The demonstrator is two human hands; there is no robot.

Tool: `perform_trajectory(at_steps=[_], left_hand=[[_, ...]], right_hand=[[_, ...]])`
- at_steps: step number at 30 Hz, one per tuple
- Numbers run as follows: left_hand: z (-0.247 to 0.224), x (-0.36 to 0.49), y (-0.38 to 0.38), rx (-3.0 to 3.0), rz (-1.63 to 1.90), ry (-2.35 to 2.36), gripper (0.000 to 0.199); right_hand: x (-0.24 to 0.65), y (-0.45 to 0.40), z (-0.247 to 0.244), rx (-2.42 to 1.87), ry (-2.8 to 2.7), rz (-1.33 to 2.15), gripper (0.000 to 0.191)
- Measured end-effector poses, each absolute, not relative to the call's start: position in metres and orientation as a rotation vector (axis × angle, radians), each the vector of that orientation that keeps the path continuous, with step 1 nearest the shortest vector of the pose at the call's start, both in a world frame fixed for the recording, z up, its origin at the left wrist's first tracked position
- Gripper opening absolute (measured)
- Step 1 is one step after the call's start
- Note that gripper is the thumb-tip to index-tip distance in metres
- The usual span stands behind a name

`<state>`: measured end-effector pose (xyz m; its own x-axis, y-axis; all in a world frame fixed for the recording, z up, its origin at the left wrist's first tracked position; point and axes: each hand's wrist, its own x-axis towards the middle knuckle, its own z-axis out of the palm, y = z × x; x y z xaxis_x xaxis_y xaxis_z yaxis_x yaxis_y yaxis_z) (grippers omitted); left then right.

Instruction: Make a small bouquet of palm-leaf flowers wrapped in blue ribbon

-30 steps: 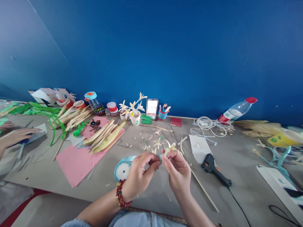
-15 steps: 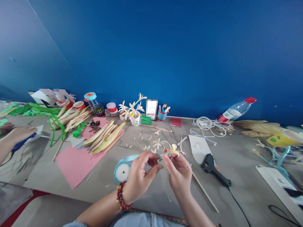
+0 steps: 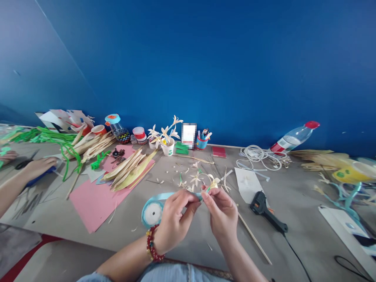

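Low over the grey table, my left hand (image 3: 178, 215) pinches light-blue ribbon (image 3: 164, 196) between thumb and fingers. The ribbon runs back to a spool (image 3: 153, 213) lying left of that hand. My right hand (image 3: 221, 211) is closed on the green-wrapped stem of a cream flower (image 3: 214, 182), whose petals point up and away. The fingertips of both hands nearly meet at the stem, where the ribbon touches it. More pale flowers (image 3: 196, 179) lie just beyond the hands.
A black glue gun (image 3: 267, 211) and a thin stick (image 3: 254, 239) lie to the right. Pink paper (image 3: 91, 205) and dried husks (image 3: 129, 168) are at left. Behind stand a flower cup (image 3: 167, 148) and a bottle (image 3: 295, 137). Another person's hand (image 3: 41, 166) holds a blue tool at far left.
My left fingers have closed into a tighter pinch by the stem, and the flower has dipped slightly left. The other person's hand at far left has moved right with the blue tool.
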<state>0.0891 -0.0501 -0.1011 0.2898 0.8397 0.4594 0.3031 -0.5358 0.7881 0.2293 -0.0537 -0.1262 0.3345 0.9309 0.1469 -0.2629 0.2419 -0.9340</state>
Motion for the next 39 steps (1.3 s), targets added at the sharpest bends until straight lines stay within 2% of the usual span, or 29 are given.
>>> perform_trajectory(at_steps=[4,7,9,16,23,28,39], left_hand=[[-0.099,0.088,-0.05,1.972,1.214,1.001,0.013],[-0.095,0.082,-0.045,1.971,1.287,0.991,0.006],[-0.091,0.077,-0.038,1.962,1.31,0.991,0.011],[-0.082,0.075,-0.019,1.861,0.87,0.835,0.019],[-0.087,0.08,-0.028,1.962,1.053,0.949,0.016],[-0.093,0.081,-0.029,1.91,1.1,0.994,0.003],[-0.095,0.083,-0.028,1.746,1.108,0.962,0.011]], right_hand=[[0.233,-0.055,-0.126,-0.994,-0.871,0.97,0.019],[0.235,-0.055,-0.126,-0.986,-0.852,0.99,0.02],[0.235,-0.054,-0.125,-0.976,-0.829,1.027,0.022],[0.234,-0.051,-0.126,-0.925,-0.799,1.155,0.023],[0.234,-0.05,-0.129,-0.984,-0.845,1.086,0.025],[0.233,-0.05,-0.129,-0.999,-0.901,1.026,0.026],[0.232,-0.051,-0.129,-0.987,-0.924,1.014,0.023]])
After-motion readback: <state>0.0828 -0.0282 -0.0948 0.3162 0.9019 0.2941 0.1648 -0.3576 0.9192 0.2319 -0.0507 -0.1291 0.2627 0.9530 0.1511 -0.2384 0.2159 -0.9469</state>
